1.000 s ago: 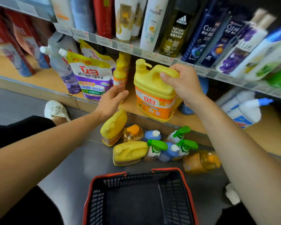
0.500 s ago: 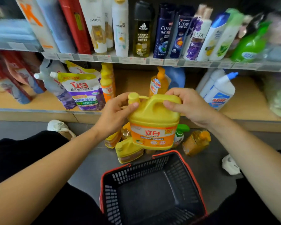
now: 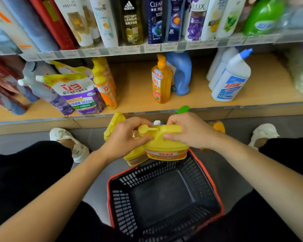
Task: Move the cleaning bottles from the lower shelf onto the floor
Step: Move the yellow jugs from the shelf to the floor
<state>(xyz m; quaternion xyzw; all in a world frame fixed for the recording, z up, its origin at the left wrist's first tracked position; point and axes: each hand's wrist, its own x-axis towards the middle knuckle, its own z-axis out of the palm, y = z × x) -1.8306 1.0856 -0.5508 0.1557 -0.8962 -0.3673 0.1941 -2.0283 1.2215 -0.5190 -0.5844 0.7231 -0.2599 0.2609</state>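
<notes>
— Changed in the last second?

— Lifted clear of the lower shelf point(image 3: 138, 96). A second ago, standing on the boards with only the right hand point(image 3: 189, 131) on the handle. Half a second ago, carried in front of the shelf edge in both hands. Now lower again, just past the far rim of the black shopping basket point(image 3: 122, 203), over the pile of bottles point(image 3: 115, 124) lying on the floor point(image 3: 93, 133).

— Meaning the yellow detergent jug point(image 3: 164, 145)?

— Yes. Gripped at both ends. Left hand point(image 3: 124, 138) curled round the cap end, thumb pressed on the near shoulder below the cap. Right hand wrapped over the handle, fingers curled, thumb flat against the near side.

— Set down yet?

— Cannot tell; base hidden against another yellow jug point(image 3: 135, 158) on the floor. Judged as the lowering step, nearly finished.

— And for the task?

— One more bottle off the shelf, with plenty left up there: an orange pump bottle point(image 3: 161, 84), a blue bottle point(image 3: 181, 72), white toilet-cleaner bottles point(image 3: 231, 82), tall yellow bottles point(image 3: 103, 84) beside a refill pouch point(image 3: 77, 93). Roughly midway, at a guess.

— Facing which way?

— Upright, base down, tall axis near vertical as far as a view from above allows, label side toward the basket. Across the top, cap at the person's left, handle running off to the right, roughly parallel with the shelf edge.
</notes>
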